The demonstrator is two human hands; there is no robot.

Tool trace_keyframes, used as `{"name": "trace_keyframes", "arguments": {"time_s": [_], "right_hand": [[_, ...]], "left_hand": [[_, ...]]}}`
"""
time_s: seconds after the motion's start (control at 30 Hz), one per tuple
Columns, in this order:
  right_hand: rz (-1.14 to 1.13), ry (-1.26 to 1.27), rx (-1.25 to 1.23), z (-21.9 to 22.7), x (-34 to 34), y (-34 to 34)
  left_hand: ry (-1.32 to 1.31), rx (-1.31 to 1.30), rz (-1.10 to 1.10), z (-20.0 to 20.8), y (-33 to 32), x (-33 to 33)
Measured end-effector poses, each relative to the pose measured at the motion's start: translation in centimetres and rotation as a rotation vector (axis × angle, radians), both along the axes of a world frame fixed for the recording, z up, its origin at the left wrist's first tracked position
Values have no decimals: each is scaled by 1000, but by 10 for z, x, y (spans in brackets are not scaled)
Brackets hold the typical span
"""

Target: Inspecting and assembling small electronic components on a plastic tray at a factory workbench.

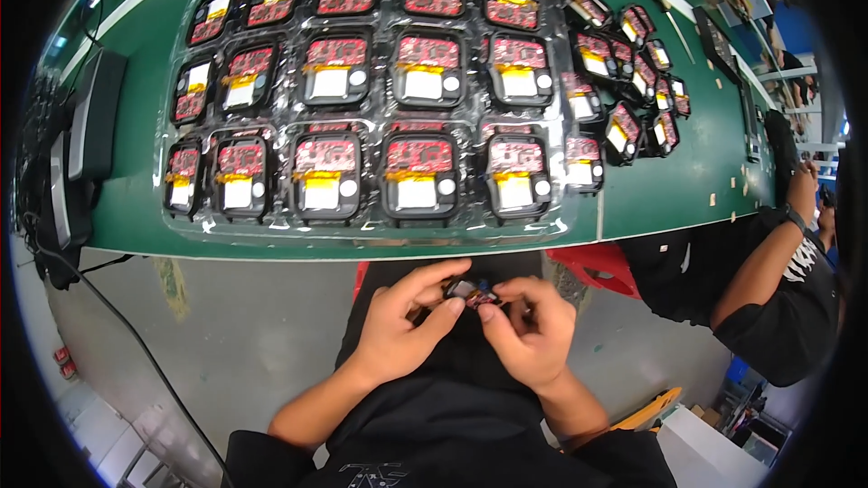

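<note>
Over my lap, just in front of the table edge, a small black device housing (470, 293) with a red circuit board is held between both hands. My left hand (404, 325) grips its left end, thumb below and forefinger along the top. Closed on the opposite end is my right hand (532, 330), with the thumb and fingertips pinching it. Fingers cover much of the housing, so its details are hard to make out. Beyond it, a clear plastic tray (362, 233) carries rows of similar housings (420, 176) with red boards, white blocks and yellow strips.
On the green table (651, 208), more housings (624, 133) lie heaped right of the tray. A screwdriver-like tool (667, 14) rests behind them. Black boxy devices (97, 117) with cables stand at the left. A co-worker's arm (764, 271) and a red stool (592, 268) are at right.
</note>
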State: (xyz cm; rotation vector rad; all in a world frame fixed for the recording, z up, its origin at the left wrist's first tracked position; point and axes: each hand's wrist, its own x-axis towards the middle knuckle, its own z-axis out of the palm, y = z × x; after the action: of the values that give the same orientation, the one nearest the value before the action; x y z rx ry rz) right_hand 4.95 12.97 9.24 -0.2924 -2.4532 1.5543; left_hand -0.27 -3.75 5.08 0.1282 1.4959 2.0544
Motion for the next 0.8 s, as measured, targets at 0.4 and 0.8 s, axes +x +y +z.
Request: {"name": "trace_keyframes", "arguments": {"time_s": [0.4, 0.8], "right_hand": [[-34, 343, 451, 40, -12, 30], [-509, 241, 95, 57, -98, 124]], "left_hand": [[35, 319, -204, -7, 4, -4], [-128, 136, -155, -42, 16, -12]]}}
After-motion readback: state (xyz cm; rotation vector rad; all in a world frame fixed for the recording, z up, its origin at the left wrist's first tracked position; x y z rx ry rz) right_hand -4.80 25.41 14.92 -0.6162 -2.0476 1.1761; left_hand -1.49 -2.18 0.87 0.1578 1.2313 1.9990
